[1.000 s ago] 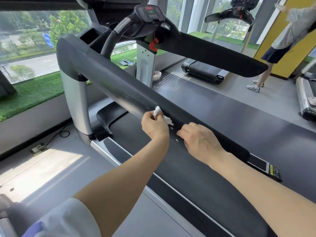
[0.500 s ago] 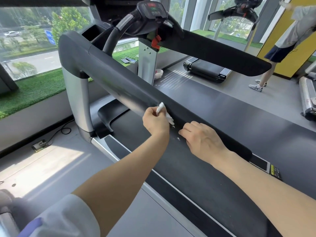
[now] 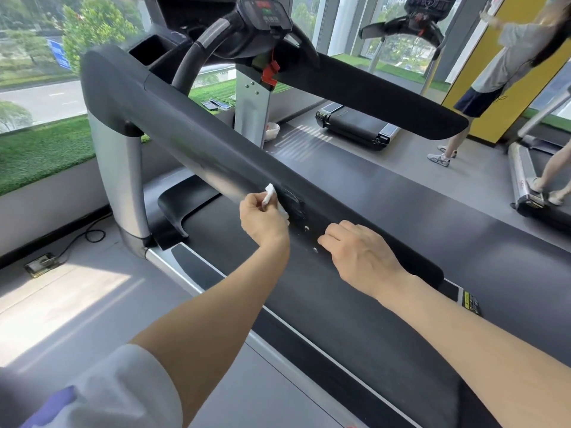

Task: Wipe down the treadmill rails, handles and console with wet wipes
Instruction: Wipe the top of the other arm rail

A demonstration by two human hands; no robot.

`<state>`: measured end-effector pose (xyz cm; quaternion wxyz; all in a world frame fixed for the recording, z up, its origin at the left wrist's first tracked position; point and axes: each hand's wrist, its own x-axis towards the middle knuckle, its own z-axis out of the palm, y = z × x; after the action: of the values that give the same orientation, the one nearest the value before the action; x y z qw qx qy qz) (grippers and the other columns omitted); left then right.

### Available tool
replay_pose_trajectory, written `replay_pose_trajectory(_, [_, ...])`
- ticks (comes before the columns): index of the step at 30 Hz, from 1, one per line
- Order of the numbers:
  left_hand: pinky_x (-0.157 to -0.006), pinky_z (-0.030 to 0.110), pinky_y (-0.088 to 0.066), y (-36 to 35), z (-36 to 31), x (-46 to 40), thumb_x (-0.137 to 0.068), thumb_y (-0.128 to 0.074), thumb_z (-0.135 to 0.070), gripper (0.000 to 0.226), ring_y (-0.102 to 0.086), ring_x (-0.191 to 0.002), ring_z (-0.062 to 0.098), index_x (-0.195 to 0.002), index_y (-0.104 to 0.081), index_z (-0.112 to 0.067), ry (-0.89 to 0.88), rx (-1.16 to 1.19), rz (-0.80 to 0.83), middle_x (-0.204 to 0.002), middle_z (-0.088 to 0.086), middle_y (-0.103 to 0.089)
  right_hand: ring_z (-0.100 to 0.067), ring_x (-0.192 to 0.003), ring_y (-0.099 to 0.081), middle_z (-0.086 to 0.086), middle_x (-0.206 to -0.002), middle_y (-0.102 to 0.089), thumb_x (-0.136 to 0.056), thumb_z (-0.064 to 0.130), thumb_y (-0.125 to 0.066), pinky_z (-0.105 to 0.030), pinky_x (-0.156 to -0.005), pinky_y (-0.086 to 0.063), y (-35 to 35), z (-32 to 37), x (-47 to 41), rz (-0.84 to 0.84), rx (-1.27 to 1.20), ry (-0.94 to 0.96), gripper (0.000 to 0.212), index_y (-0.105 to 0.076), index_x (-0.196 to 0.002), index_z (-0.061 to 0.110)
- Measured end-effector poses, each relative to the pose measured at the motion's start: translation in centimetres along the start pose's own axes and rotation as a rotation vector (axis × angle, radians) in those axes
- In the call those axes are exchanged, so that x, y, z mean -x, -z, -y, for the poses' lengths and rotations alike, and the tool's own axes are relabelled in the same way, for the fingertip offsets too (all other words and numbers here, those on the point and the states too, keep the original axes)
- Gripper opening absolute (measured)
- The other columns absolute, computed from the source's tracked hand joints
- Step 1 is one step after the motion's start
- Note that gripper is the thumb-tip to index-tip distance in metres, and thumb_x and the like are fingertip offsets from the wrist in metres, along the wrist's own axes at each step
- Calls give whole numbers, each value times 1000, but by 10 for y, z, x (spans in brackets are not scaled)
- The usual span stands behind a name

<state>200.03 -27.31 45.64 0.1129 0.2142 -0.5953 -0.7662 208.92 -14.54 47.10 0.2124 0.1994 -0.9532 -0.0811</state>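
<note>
A long black side rail [image 3: 191, 143] of the treadmill runs from upper left to lower right. My left hand [image 3: 262, 220] pinches a small white wet wipe [image 3: 269, 193] and holds it against the rail near its lower edge. My right hand [image 3: 358, 254] rests on the rail just to the right, fingers curled, holding nothing. Small white crumbs [image 3: 310, 239] lie on the rail between my hands. The console [image 3: 265, 13] with its curved handle [image 3: 200, 54] stands at the top. The far rail [image 3: 386, 94] crosses behind.
The black belt [image 3: 463, 230] lies beyond the rail. A silver upright [image 3: 120, 180] carries the rail at left, with a cable [image 3: 83, 239] on the floor by it. More treadmills [image 3: 358, 125] and a standing person [image 3: 494, 75] are at right.
My left hand with the wipe has shifted slightly up the rail. My right hand has stayed on the rail. The view has moved a little.
</note>
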Motion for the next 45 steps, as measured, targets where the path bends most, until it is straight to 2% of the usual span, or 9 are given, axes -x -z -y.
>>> replay_pose_trajectory(4, [-64, 18, -40, 2, 27, 34, -85, -66, -6, 29, -48, -68, 12, -65, -53, -20, -40, -48, 209, -83, 10, -59, -20, -59, -50, 1, -68, -55, -69, 0, -45, -25, -50, -38, 3, 1, -2, 23, 42, 8, 26, -67, -72, 13])
replay_pose_trajectory(10, [-59, 10, -38, 5, 5, -23, -85, -65, -5, 34, -48, -68, 13, -61, -48, -21, -12, 18, -7, -83, 8, -58, -22, -60, -52, -1, -69, -57, -78, 9, -27, -27, -48, -42, 3, 4, -2, 31, 12, -6, 41, -68, -73, 11])
replay_pose_trajectory(16, [-68, 21, -42, 8, 39, 38, -85, -64, 0, 33, -48, -69, 10, -63, -51, -22, -15, -33, 200, -84, 7, -58, -21, -62, -52, -1, -71, -57, -72, 1, -49, -28, -50, -44, 2, 1, 3, 57, 59, 28, 21, -68, -75, 11])
replay_pose_trajectory(21, [-67, 23, -41, 7, 18, -7, -87, -65, -14, 25, -50, -69, 12, -67, -53, -21, -48, -40, 65, -86, 9, -62, -23, -64, -53, -2, -74, -57, -77, 5, -30, -30, -51, -47, 3, 2, 0, 48, 50, 36, 37, -67, -77, 9])
replay_pose_trajectory(24, [-63, 10, -36, 8, 19, 3, -92, -60, -19, 14, -50, -67, 3, -79, -58, -14, -130, -119, 56, -90, 4, -59, -24, -68, -54, -5, -81, -58, -81, 7, -29, -30, -53, -47, 2, 2, 3, 46, 53, 50, 38, -67, -77, 7])
replay_pose_trajectory(27, [-64, 3, -33, 12, 40, 34, -93, -58, -12, 9, -51, -71, -4, -88, -64, -10, -299, -196, 148, -89, -5, -54, -24, -71, -55, -5, -85, -58, -73, -1, -56, -28, -54, -46, 1, -1, 9, 51, 73, 69, 13, -66, -75, 7])
replay_pose_trajectory(29, [-68, 4, -36, 15, 58, 52, -92, -57, -4, 11, -52, -75, 1, -92, -67, -9, -392, -223, 185, -90, -10, -54, -23, -72, -55, -5, -86, -59, -61, -7, -69, -28, -55, -47, 0, -4, 13, 63, 47, 88, 20, -66, -75, 7])
replay_pose_trajectory(34, [-77, 2, -38, 15, 73, 71, -90, -56, 4, 21, -48, -87, -2, -104, -69, -5, -457, -224, 191, -98, -11, -54, -22, -70, -56, -4, -83, -60, -58, -6, -71, -27, -56, -46, 2, -14, 17, 31, 14, 190, 22, -67, -74, 8])
replay_pose_trajectory(45, [-69, 12, -40, -4, 53, 63, -91, -60, -11, 9, -55, -75, 9, -87, -68, -13, -370, -224, 0, -88, -5, -58, -22, -68, -55, -3, -79, -59, -52, -8, -70, -27, -53, -47, 0, -33, 18, -3, -35, 328, 26, -65, -71, 8])
